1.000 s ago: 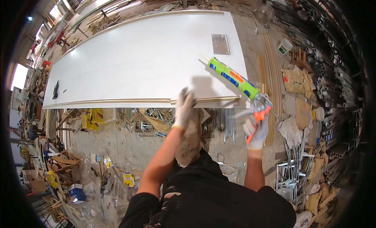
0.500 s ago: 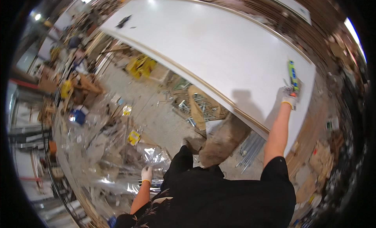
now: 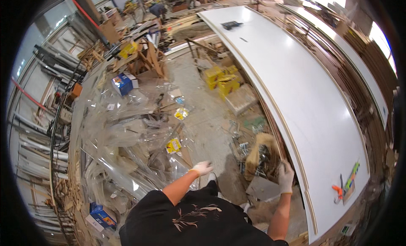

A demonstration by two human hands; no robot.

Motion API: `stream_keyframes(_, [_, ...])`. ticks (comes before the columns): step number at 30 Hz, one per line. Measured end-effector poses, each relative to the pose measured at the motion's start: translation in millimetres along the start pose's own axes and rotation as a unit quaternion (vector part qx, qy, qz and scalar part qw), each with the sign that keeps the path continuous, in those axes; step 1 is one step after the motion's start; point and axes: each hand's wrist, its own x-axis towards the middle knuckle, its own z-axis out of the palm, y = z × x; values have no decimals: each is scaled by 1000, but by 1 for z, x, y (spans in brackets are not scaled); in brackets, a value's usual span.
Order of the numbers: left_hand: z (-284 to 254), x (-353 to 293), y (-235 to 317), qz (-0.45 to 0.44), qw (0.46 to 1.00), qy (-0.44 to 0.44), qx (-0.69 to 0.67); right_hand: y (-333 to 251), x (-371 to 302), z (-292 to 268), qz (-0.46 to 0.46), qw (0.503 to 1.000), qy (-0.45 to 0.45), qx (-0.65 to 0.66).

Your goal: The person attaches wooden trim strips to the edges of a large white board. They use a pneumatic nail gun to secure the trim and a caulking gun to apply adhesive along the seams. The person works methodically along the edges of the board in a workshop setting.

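My left hand (image 3: 203,167), in a white glove with a yellow cuff, hangs in front of me over the floor with loose fingers and nothing visible in it. My right hand (image 3: 286,176), gloved the same way, is beside the near long edge of a large white panel (image 3: 304,85); its fingers are slightly bent, and I see nothing in it. At the panel's near right end lie a green spirit level (image 3: 351,175) and an orange-handled tool (image 3: 338,190). A dark tool (image 3: 231,24) rests at the far end.
Clear plastic sheeting (image 3: 139,140) and a blue box (image 3: 122,84) lie to my left. Yellow packages (image 3: 222,79) stand beside the panel. Metal fasteners surround a torn sack (image 3: 258,155) near my feet. Racks of long profiles (image 3: 38,161) line the far left.
My right hand has left the tools at the panel's end and come back beside its long edge. My left hand has moved forward, and my view has turned left.
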Motion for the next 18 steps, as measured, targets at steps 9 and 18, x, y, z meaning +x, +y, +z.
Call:
stream_keyframes(9, [-160, 67, 92, 176, 976, 48, -121, -56, -26, 175, 111, 960, -252, -59])
stream_keyframes(18, [-219, 186, -19, 106, 987, 87, -84, -94, 170, 264, -7, 947, -288, -144])
